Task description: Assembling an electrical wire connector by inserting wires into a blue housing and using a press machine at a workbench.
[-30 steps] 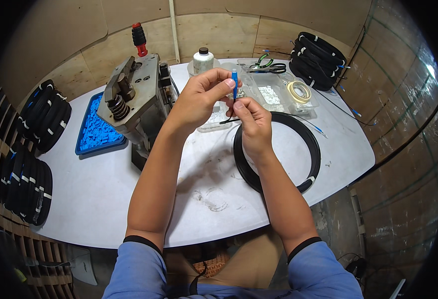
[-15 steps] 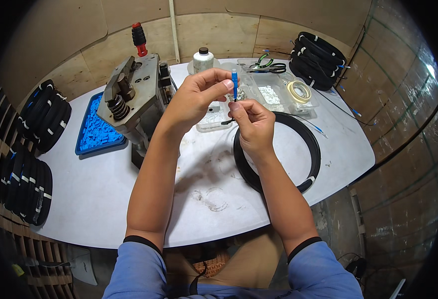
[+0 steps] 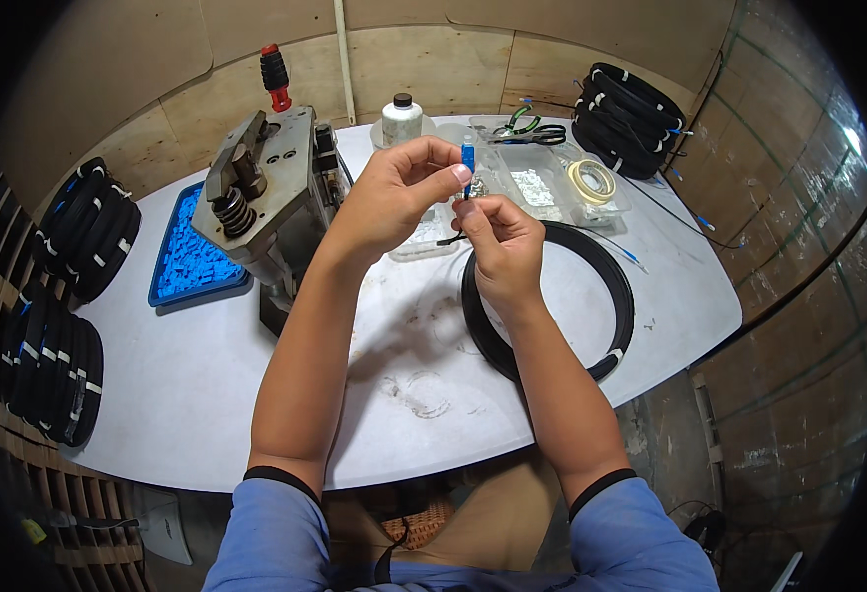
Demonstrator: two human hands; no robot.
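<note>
Between both hands' fingers (image 3: 450,174) — blue connector (image 3: 468,156), upright, pinched

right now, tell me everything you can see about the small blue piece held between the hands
The small blue connector is a slim, plastic-looking piece standing roughly upright above the white table. The left hand pinches it between thumb and fingertips, and the right hand meets its lower end from beneath, where a thin black cable pokes out beside the fingers. Finer detail is too small to tell. It hangs over the edge of the black cable coil.
</note>
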